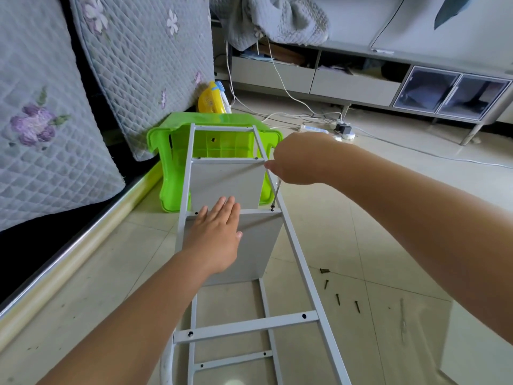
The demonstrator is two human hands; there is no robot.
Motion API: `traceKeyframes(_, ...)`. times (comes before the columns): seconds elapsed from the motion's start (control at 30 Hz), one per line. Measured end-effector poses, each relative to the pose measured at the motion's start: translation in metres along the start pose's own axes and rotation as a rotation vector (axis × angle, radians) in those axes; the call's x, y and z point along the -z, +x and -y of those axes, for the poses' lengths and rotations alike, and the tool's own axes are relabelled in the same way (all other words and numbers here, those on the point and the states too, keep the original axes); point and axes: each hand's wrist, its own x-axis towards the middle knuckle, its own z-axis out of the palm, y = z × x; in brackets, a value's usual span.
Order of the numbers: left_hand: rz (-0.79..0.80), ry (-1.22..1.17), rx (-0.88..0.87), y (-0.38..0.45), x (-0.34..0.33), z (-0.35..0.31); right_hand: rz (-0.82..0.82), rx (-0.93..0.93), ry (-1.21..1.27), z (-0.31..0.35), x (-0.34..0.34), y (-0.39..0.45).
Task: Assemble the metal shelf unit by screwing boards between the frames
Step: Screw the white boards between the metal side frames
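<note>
So the white metal frame [298, 254] lies flat across the floor [388, 218], far end propped on one green plastic stool [177, 151]. I count five crossbars on the upper frame, and two grey boards [227, 184] standing on edge under it, one beyond the left fingers and one right beneath them.

Left hand [215, 237] is flat, fingers [222, 209] straight and released, pressing down on the crossbar [249, 212] where the nearer board [255, 245] meets it.

Right hand [298, 159] is clenched around one screwdriver [276, 194]; the handle is buried in the fist, only the thin shaft shows below the fingers. Its tip sits on one screw [272, 209] at the crossbar's right end, just right of the left fingertips.

Four loose dark screws [337, 298] lie on the tile, well to the near side of the right fingers. One small metal tool [402, 319] lies further right of those; can't tell what it is.

Beyond the fingers: one power strip [315, 129] with white cables [291, 98], a low grey TV cabinet [361, 79]. Off to the left, two quilted floral cushions [41, 134], plus one yellow plastic thing [211, 100] behind the stool.
</note>
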Motion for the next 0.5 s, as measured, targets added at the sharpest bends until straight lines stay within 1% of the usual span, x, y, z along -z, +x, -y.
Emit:
traceKeyframes(0.07,0.000,0.002,-0.001,0.0000,-0.0001,-0.0001,0.022,0.002,0.071,-0.0029,-0.0016,0.0000)
traceKeyframes(0.17,-0.004,0.005,-0.002,0.0000,-0.0006,-0.0001,0.073,0.062,0.243,-0.0036,-0.0020,-0.0018)
traceKeyframes(0.23,-0.006,0.008,-0.003,-0.0005,-0.0011,0.0004,0.101,0.080,0.282,-0.0021,-0.0027,-0.0020)
traceKeyframes(0.37,0.004,0.008,-0.011,-0.0016,-0.0004,0.0007,0.071,0.113,0.141,-0.0040,-0.0055,0.0010)
traceKeyframes(0.5,0.017,0.000,-0.015,-0.0015,0.0010,0.0008,0.061,0.080,0.021,-0.0074,-0.0016,-0.0011)
